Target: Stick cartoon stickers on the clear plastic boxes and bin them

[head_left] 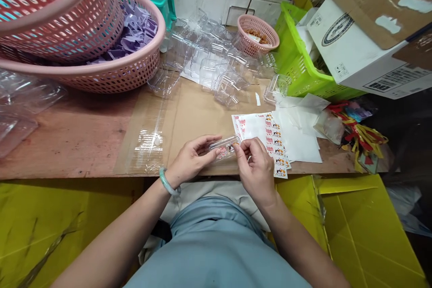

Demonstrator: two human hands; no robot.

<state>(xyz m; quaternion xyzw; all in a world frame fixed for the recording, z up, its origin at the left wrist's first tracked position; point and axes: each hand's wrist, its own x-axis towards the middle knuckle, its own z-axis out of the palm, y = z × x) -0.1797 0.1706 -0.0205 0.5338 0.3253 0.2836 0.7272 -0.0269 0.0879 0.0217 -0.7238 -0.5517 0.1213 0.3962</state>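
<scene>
My left hand grips a small clear plastic box from the left, fingers curled round it, just above the near edge of the table. My right hand pinches at the box's right end, where a small printed sticker sits on the plastic. Right beside that hand lie sheets of cartoon stickers on white backing paper. A green bangle is on my left wrist.
A heap of empty clear boxes lies at the back of the wooden table. A large pink basket of purple pieces stands back left, a small pink basket and a green crate back right. Yellow cardboard flanks my lap.
</scene>
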